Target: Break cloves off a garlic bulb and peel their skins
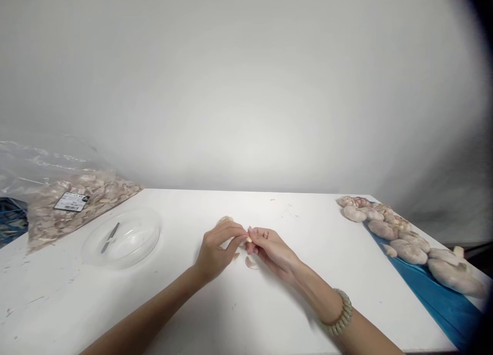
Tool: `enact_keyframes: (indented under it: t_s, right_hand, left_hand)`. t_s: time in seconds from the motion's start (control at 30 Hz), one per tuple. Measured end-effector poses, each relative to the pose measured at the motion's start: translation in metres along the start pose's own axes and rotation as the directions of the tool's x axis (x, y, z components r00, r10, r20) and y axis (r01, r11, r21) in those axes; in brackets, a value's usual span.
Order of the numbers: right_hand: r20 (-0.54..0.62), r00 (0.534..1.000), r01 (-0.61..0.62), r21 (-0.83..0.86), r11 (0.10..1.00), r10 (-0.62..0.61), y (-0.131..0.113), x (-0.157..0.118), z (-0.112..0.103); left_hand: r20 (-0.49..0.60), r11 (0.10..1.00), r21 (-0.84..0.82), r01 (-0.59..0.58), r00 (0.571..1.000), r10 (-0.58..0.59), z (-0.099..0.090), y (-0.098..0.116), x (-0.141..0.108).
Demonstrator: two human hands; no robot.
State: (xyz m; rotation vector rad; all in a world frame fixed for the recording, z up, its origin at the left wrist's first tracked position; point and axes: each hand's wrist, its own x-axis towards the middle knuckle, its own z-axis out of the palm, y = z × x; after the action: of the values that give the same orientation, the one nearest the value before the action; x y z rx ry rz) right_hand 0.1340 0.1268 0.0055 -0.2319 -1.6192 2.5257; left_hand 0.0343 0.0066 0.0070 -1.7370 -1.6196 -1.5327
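Observation:
Near the middle of the white table (185, 314), my left hand (219, 248) and my right hand (274, 252) meet at the fingertips. Both pinch a small pale garlic clove (248, 239) between them. A garlic piece (225, 220) lies just behind my left hand, partly hidden by it. Loose cloves or bits of skin (251, 263) rest on the table below the fingertips. A bracelet of green beads circles my right wrist.
At the left stand a clear round bowl (151, 242) with a small knife (110, 237) in it and a plastic bag (92, 195) of garlic skins. Garlic bulbs (410, 250) line the right edge on a blue cloth (427, 298).

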Motion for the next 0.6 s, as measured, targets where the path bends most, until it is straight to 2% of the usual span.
enact_keyframes:
  t_s: [0.17,0.3,0.4,0.6]
  right_hand:
    - [-0.006,1.000,-0.012,-0.026,1.000,0.012,-0.0013,0.0001,0.0017]
    - [-0.002,1.000,-0.028,-0.034,0.999,0.028,-0.0016,-0.0001,0.0017]
    - [0.007,1.000,-0.024,-0.037,0.999,0.024,-0.0016,-0.0002,0.0015]
    - [0.006,1.000,0.000,-0.052,0.999,0.000,-0.0031,-0.0004,0.0022]
  left_hand:
    - [0.030,0.991,-0.060,0.123,0.992,-0.121,-0.0018,-0.0012,-0.0005]
    - [0.089,0.984,-0.137,0.111,0.991,-0.100,-0.0049,-0.0034,0.0011]
    - [0.083,0.982,-0.161,0.096,0.993,-0.084,-0.0060,-0.0037,0.0022]
    - [0.089,0.975,-0.169,0.146,0.987,-0.132,-0.0060,-0.0021,0.0023]
